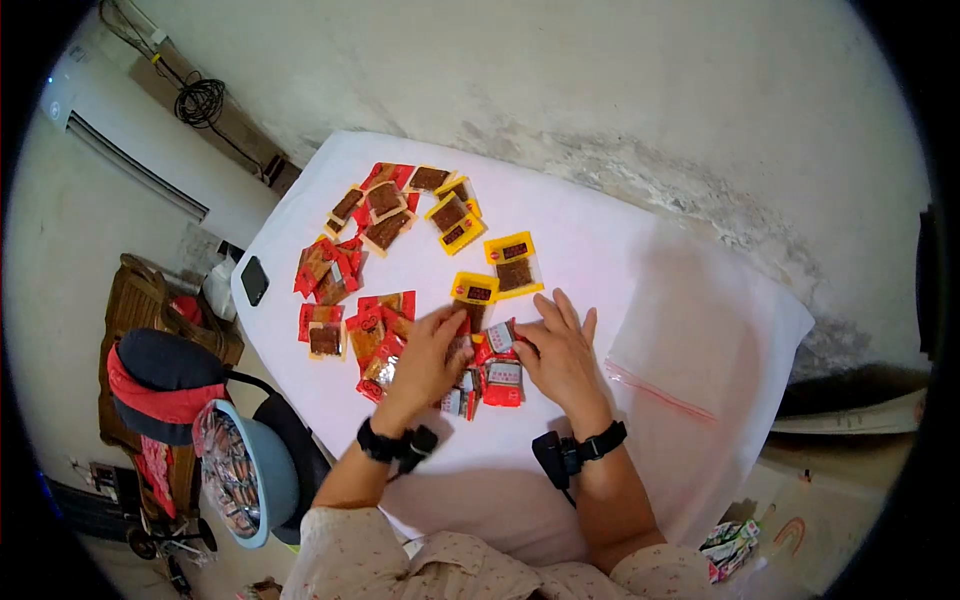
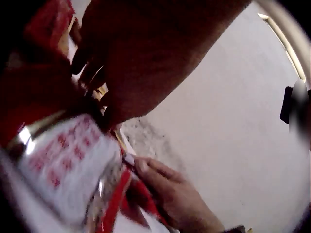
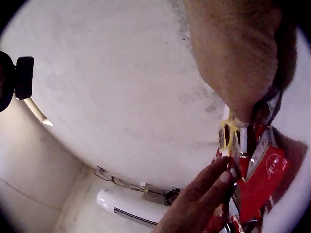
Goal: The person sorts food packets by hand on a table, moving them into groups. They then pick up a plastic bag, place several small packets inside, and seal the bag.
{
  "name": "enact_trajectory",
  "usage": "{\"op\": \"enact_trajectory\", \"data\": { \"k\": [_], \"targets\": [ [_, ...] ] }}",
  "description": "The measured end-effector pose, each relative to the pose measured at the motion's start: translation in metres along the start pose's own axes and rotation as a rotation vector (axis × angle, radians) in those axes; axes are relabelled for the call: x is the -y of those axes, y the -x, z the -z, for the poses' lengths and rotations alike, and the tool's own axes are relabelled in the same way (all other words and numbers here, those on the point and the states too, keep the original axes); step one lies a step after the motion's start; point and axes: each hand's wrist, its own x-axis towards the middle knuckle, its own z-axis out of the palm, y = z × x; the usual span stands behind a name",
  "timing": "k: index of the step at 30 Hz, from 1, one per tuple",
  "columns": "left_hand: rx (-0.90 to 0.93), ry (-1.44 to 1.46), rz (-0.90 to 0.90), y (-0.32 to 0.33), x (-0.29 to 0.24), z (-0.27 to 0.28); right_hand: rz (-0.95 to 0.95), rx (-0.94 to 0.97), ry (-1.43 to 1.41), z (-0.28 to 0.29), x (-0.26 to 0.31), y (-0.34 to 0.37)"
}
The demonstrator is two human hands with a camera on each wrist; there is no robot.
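White tabletop [image 1: 595,245] near a stained wall [image 1: 640,110], with red packets [image 1: 502,384] between your hands.
Your right hand [image 1: 563,358] has its fingers spread, thumb touching a packet; your left hand [image 1: 425,362] lies over others, and whether it grips one can't be told. Those slick, overlapping packets could slide toward the yellow packets [image 1: 514,262] if pushed unevenly. Red characters on white labels look too blurred to read.
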Motion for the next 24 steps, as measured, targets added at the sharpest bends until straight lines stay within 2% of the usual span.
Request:
{"op": "enact_trajectory", "data": {
  "k": [4, 8, 10, 11, 17, 20, 24],
  "targets": [
    [0.018, -0.001, -0.011, 0.031, -0.021, 0.0, 0.033, 0.052, -0.014, 0.007, -0.007, -0.001],
    [0.093, 0.061, 0.049, 0.028, -0.019, 0.004, 0.007, 0.076, -0.091, 0.011, -0.012, -0.002],
    [-0.065, -0.095, -0.004, 0.012, -0.023, 0.008, -0.004, 0.06, -0.099, 0.012, -0.01, -0.003],
    [-0.027, -0.126, -0.076, 0.005, -0.016, 0.004, -0.018, 0.046, -0.106, 0.013, -0.009, -0.004],
    [0.034, -0.139, -0.067, -0.011, -0.02, 0.004, 0.019, -0.037, -0.041, 0.005, -0.009, -0.003],
    [-0.052, -0.198, -0.085, -0.011, -0.008, -0.007, 0.038, -0.033, -0.007, 0.007, -0.006, -0.003],
    [-0.062, -0.342, -0.153, -0.012, 0.005, -0.003, 0.031, -0.011, 0.004, 0.008, -0.005, -0.003]
  ]
}}
